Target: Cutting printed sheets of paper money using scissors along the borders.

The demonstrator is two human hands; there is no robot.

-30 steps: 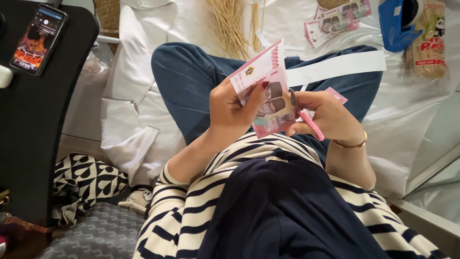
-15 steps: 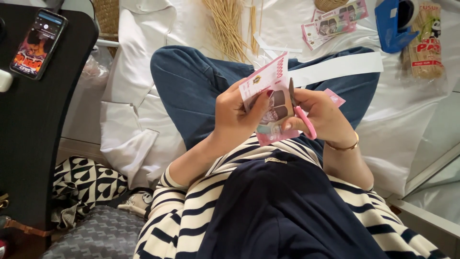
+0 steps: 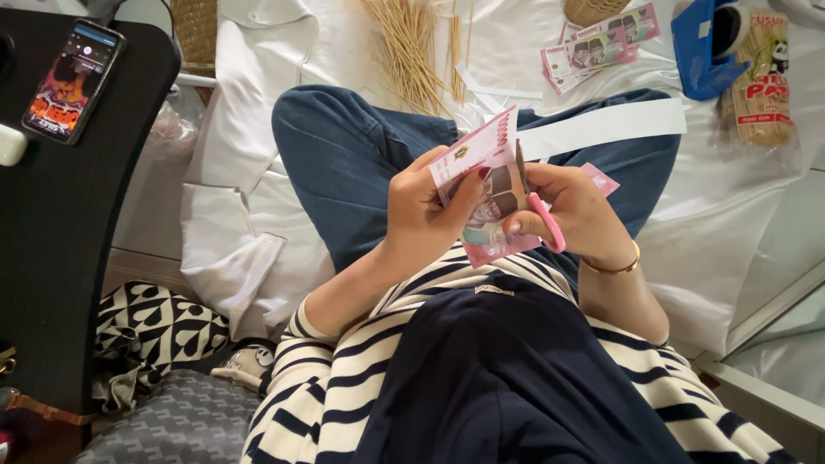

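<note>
Cutting under way: left hand (image 3: 421, 219) pinching a pink paper banknote (image 3: 485, 193) above the lap, right hand (image 3: 576, 215) closed on pink-handled scissors (image 3: 543, 222), blade at the note's edge. Next, probably a steady, straight snip. Beyond, on white cloth: thin wooden skewers (image 3: 412, 43), more notes (image 3: 597, 47).

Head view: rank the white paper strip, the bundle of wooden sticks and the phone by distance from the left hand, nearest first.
1. White paper strip, across the knee, to the hand's right; left hand.
2. Bundle of wooden sticks, on the white sheet ahead.
3. Phone, far left on the black table.
</note>
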